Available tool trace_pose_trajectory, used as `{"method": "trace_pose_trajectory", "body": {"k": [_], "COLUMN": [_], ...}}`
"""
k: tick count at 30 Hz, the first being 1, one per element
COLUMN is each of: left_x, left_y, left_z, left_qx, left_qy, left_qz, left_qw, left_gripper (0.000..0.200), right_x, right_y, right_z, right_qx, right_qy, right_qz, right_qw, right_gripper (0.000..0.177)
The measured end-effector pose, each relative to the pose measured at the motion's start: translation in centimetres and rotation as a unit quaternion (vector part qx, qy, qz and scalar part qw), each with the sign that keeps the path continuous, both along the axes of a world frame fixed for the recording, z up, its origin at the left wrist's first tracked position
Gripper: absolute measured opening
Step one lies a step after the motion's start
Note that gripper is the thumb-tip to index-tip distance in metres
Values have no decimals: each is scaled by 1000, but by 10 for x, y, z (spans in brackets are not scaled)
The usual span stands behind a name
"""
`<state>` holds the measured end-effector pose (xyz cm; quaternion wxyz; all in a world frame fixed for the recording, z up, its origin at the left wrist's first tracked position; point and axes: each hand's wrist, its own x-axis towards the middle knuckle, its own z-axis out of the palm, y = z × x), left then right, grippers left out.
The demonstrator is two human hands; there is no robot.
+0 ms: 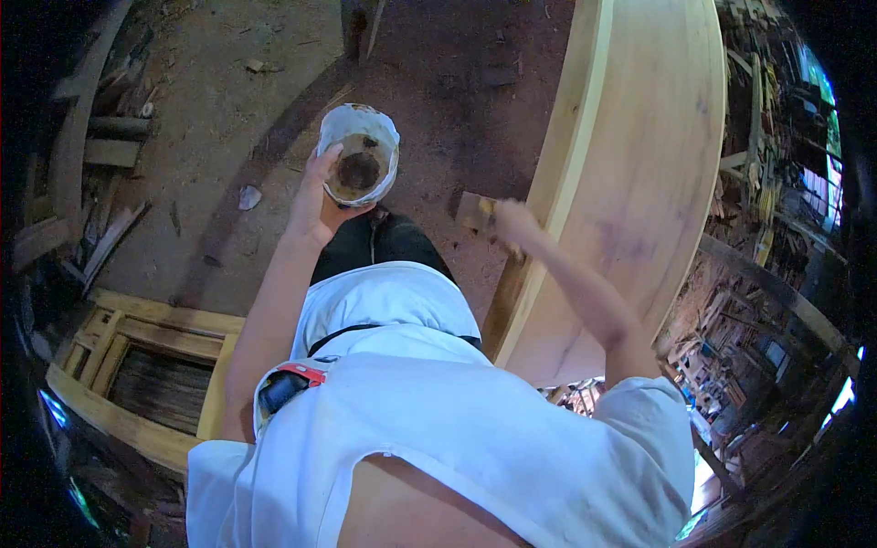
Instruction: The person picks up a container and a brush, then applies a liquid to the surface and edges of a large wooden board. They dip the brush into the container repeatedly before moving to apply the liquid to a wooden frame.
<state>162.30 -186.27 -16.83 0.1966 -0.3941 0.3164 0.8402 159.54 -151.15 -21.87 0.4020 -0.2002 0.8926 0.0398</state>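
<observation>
My left hand (322, 199) is closed on the side of a white, ragged-rimmed tub (395, 151). Its open mouth faces up, and a dark brown residue shows inside. Over by the long wooden panel (630, 173), my right hand (517, 226) is closed around a flat, brown, brush-like tool (473, 212) with a yellowish part near the fingers. The tool's broad end points left, away from the panel's pale edge. I cannot tell exactly what kind of tool it is.
A wooden frame (164, 320) lies at the lower left. Wood scraps line the left side, and piled timber (763, 164) stands beyond the panel on the right. On the dirt floor (210, 100) lies a small pale scrap (249, 197). A dark post (356, 27) rises ahead.
</observation>
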Motion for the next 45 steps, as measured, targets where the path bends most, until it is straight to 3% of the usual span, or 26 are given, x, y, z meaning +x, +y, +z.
{"method": "trace_pose_trajectory", "body": {"k": [1, 3, 5, 8, 10, 13, 15, 16, 17, 19, 20, 23, 25, 27, 28, 30, 33, 34, 37, 38, 39, 41, 43, 45], "left_x": [-7, -15, -22, -31, -34, -42, -49, -53, -56, -64, -69, -79, -89, -102, -108, -118, -132, -135, -143, -145, -146, -147, -151, -156], "left_y": [-2, -4, -8, -11, -14, -7, -2, 3, 5, 10, 14, 21, 31, 41, 46, 54, 66, 68, 76, 78, 80, 82, 86, 92], "left_z": [0, -3, -5, -6, -11, -13, -9, -4, 0, 2, 1, -8, 0, 9, 12, 19, 21, 16, 19, 21, 19, 9, 5, 7], "left_qx": [7, 14, 19, 13, 22, 42, 50, 22, -6, -18, -26, 18, 11, 1, -10, -26, -27, -11, -4, -13, -13, -7, -4, -3], "left_qy": [9, 12, 39, 19, 12, 9, 17, 14, 11, 4, -5, 5, 0, -6, -6, -9, -17, -4, 8, 7, 7, 5, 12, 19], "left_qz": [-9, -16, -22, -24, -32, -40, -34, -38, -42, -21, -13, 1, 2, 5, 9, 13, 29, 24, 25, 28, 30, 10, 12, 12], "left_qw": [1000, 1000, 999, 999, 999, 998, 998, 999, 999, 1000, 1000, 1000, 1000, 1000, 1000, 1000, 999, 1000, 1000, 999, 999, 1000, 1000, 1000], "left_gripper": [59, 59, 59, 59, 59, 59, 60, 60, 61, 60, 60, 60, 60, 60, 60, 60, 58, 58, 57, 57, 57, 57, 57, 57], "right_x": [-35, -100, -167, -220, -230, -201, -152, -130, -109, -87, -95, -138, -191, -259, -287, -342, -381, -378, -345, -324, -302, -250, -220, -205], "right_y": [6, 23, 21, 14, 22, 41, 27, 25, 32, 10, 4, 12, 44, 38, 66, 78, 72, 73, 88, 106, 122, 110, 101, 98], "right_z": [-8, -6, 8, 29, 30, 26, 34, 44, 29, 56, 70, 82, 60, 86, 64, 62, 86, 88, 88, 69, 59, 91, 127, 137], "right_qx": [41, -11, -19, 4, -125, -83, 45, -36, -10, 0, -1, -29, -52, -17, -162, -191, -181, -182, -301, -429, -530, -492, -290, -313], "right_qy": [4, 118, 163, 246, 324, 236, 167, 137, 72, -40, -37, -116, -79, -69, -34, 50, 60, 59, 205, 74, -61, -82, -29, -74], "right_qz": [-20, -54, -84, -42, 92, 171, 268, 316, 291, 203, 208, 56, 35, -67, -103, -117, -113, -114, 64, -100, -259, -229, -49, -59], "right_qw": [999, 991, 983, 968, 933, 953, 948, 938, 954, 978, 977, 991, 995, 995, 981, 973, 975, 975, 929, 895, 805, 836, 955, 945], "right_gripper": [27, 35, 25, 18, 14, 12, 6, 7, 8, 16, 16, 42, 41, 41, 41, 34, 22, 22, 21, 21, 22, 19, 15, 14]}}
